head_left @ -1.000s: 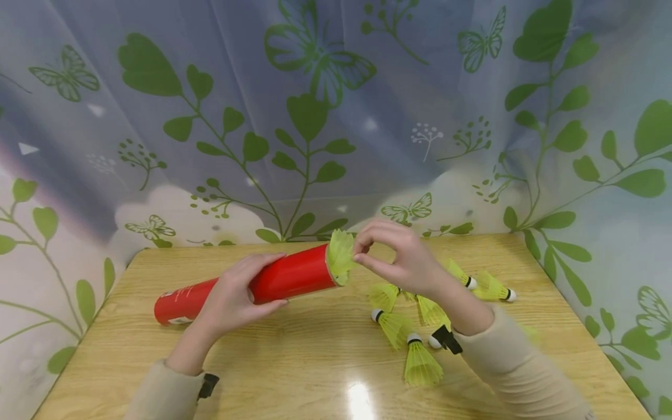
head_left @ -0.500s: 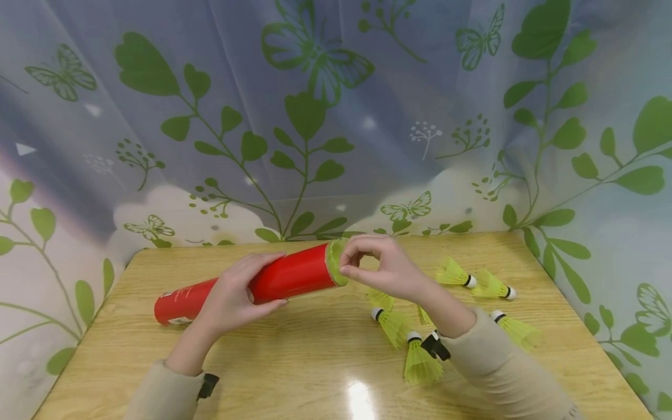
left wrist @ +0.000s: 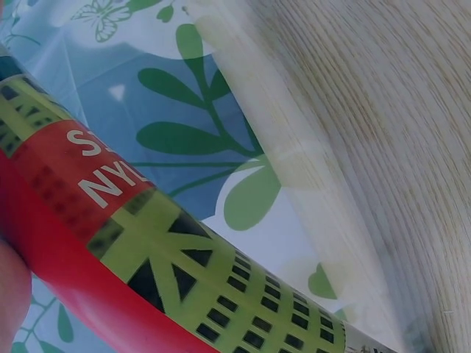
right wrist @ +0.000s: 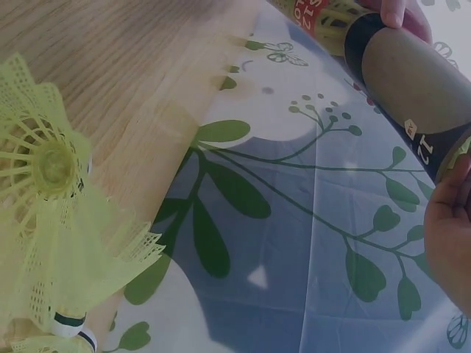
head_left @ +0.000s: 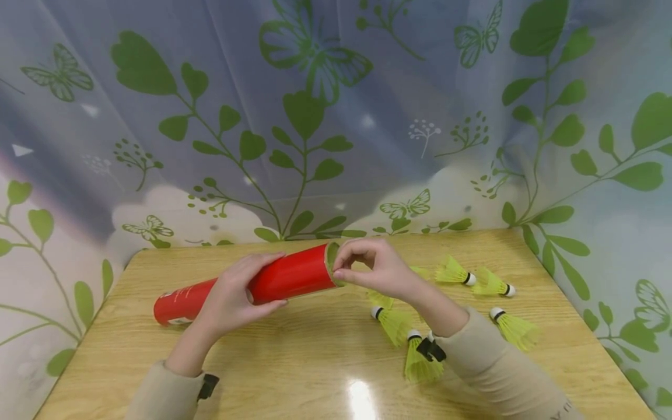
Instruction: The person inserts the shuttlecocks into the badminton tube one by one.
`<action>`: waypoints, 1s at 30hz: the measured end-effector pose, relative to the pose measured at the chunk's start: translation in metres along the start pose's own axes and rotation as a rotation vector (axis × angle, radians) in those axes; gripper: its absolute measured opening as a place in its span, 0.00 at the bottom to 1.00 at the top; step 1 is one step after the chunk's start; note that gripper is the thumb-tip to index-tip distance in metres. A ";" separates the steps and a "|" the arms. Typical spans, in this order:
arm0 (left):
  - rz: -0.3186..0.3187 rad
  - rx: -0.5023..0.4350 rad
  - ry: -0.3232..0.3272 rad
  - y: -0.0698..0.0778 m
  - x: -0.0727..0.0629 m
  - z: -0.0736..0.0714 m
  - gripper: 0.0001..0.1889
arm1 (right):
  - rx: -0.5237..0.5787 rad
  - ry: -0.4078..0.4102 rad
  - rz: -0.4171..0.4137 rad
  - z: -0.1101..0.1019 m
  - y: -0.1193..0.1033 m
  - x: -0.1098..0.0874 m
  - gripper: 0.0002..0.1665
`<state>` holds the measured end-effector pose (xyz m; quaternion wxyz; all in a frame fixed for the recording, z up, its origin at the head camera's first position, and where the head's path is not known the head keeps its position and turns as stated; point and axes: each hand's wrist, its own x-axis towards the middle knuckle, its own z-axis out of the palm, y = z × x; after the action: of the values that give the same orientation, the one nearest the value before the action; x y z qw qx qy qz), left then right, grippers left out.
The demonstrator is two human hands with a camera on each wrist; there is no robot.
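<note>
My left hand (head_left: 233,297) grips a red shuttlecock tube (head_left: 299,271) round its middle, and the tube is tilted with its mouth raised to the right. In the left wrist view, the printed side of the tube (left wrist: 169,257) fills the lower left. At the mouth, a yellow-green shuttlecock (head_left: 332,256) sits inside, with only the edge of its skirt showing. My right hand (head_left: 375,268) has thumb and forefinger together at that edge, pinching the skirt; the fingertips are partly hidden by the rim. The right wrist view shows the right hand (right wrist: 449,235) at the tube's opening.
Several yellow shuttlecocks lie on the wooden table (head_left: 294,373) right of the tube, including one shuttlecock (head_left: 394,325) near the right forearm and another (head_left: 514,331) beyond it. Some are partly hidden under that arm. A patterned curtain (head_left: 336,175) hangs behind the table.
The right hand has moved left and slightly down, and the shuttlecock has gone from sticking out of the tube's mouth to inside it. The left hand and tube have stayed nearly still.
</note>
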<state>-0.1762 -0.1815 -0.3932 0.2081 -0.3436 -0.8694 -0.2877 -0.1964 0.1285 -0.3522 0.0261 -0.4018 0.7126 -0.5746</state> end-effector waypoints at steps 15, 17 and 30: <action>-0.009 0.002 0.000 0.000 -0.001 0.000 0.43 | -0.005 0.012 -0.007 -0.025 0.001 -0.011 0.05; -0.011 0.001 0.002 0.000 -0.001 0.000 0.43 | -0.013 0.016 -0.003 -0.031 0.002 -0.014 0.05; -0.011 0.004 0.005 -0.001 -0.002 0.000 0.43 | -0.146 0.066 0.170 -0.074 0.028 -0.039 0.08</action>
<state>-0.1755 -0.1829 -0.3947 0.2094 -0.3375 -0.8714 -0.2879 -0.2223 0.2110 -0.3675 0.0216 -0.3216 0.7846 -0.5297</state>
